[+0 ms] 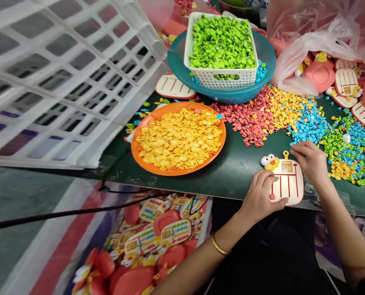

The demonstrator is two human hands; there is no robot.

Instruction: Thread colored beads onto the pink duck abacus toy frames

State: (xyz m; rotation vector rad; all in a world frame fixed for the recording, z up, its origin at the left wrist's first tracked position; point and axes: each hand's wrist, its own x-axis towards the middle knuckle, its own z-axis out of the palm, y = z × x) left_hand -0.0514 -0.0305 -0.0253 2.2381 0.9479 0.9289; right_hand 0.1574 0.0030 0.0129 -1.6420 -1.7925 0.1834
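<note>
A cream toy board (288, 182) with red slots and a yellow duck head lies at the front edge of the dark green table (238, 168). My left hand (261, 194) rests on its left side, fingers curled and pressing the board down. My right hand (310, 159) hovers at the board's top right corner, fingertips pinched together near a small yellow tab; whether they hold a bead is too small to tell. Loose piles of red beads (250, 119), yellow beads (285, 108), blue beads (308, 125) and green beads (336, 141) lie just behind the hands.
An orange plate (136, 153) of yellow beads sits left of the board. Behind it, a white basket (222, 78) of green beads stands in a teal bowl (265, 53). A white crate (56, 78) leans at left. More toy boards (347, 82) lie at right; finished toys (158, 237) fill a bag below.
</note>
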